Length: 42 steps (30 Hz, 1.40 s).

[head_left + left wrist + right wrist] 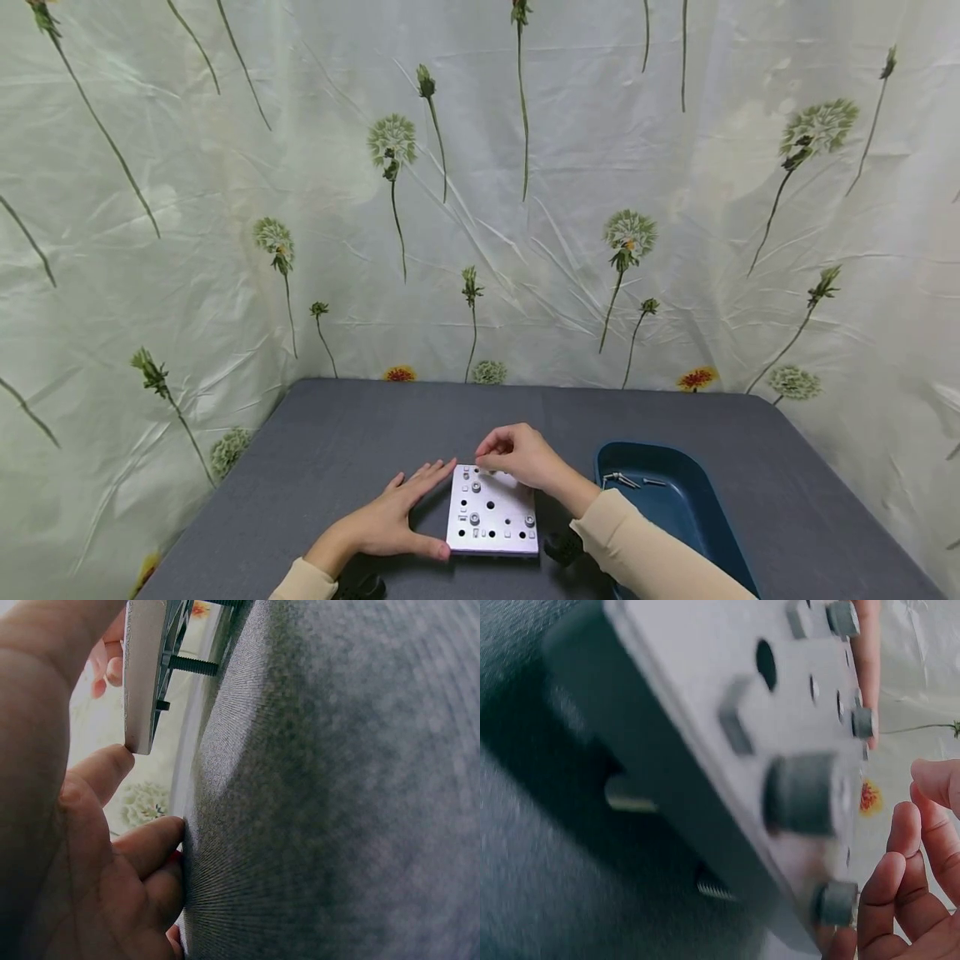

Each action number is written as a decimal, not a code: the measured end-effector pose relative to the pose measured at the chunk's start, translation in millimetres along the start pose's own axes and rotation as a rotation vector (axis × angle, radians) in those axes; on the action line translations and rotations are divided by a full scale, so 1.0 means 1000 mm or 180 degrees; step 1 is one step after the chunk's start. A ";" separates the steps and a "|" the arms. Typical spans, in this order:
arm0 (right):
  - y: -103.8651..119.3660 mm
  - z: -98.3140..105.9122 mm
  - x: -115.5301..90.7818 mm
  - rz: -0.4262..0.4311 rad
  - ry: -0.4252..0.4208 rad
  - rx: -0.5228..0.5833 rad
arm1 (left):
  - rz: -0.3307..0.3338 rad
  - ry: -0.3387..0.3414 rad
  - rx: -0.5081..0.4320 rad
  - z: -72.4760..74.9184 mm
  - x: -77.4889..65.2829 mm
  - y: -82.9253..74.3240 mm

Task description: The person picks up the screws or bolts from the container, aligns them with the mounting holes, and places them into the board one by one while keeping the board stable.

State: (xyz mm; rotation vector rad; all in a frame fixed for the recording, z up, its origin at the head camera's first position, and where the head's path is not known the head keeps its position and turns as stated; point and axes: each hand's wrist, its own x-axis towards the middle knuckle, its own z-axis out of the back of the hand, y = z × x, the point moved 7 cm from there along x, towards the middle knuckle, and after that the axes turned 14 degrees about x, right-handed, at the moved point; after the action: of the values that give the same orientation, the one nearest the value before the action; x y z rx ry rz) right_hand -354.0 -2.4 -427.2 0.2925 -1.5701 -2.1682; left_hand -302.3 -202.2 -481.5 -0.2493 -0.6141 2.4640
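Note:
A silver metal plate (506, 505) with holes, raised blocks and several socket-head bolts (802, 793) lies on the grey table. Threaded shanks (193, 665) stick out of its underside. My left hand (386, 518) is spread along the plate's left side, thumb at the near corner and a straight fingertip at the far one. In the left wrist view a finger touches the plate's edge, while lower fingers rest on the cloth. Over the far edge, my right hand (517, 454) has its thumb and fingertips close together. Whether a small bolt is between them is hidden.
At the right stands a dark blue tray (678, 454), partly behind my right forearm, with several loose bolts (622, 480) at its far left. Dark objects (562, 547) lie under both wrists. A flowered curtain (555, 267) hangs behind the table (360, 429).

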 end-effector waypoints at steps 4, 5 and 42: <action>0.000 0.009 -0.002 -0.0018 -0.0028 0.0032 | -0.0025 -0.0033 0.0010 0.001 0.000 -0.001; 0.001 0.011 -0.003 -0.0017 -0.0030 0.0045 | -0.0037 -0.0048 0.0017 0.001 0.000 -0.001; 0.002 0.094 -0.041 -0.0099 -0.0315 0.0123 | -0.0055 -0.0058 0.0055 -0.002 0.000 0.003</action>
State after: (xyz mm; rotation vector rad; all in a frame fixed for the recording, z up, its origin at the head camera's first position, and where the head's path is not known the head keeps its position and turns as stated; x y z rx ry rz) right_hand -356.9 95.8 -398.0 0.2262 -1.6732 -2.2086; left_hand -303.3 -202.9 -484.5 -0.2140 -0.6000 2.4564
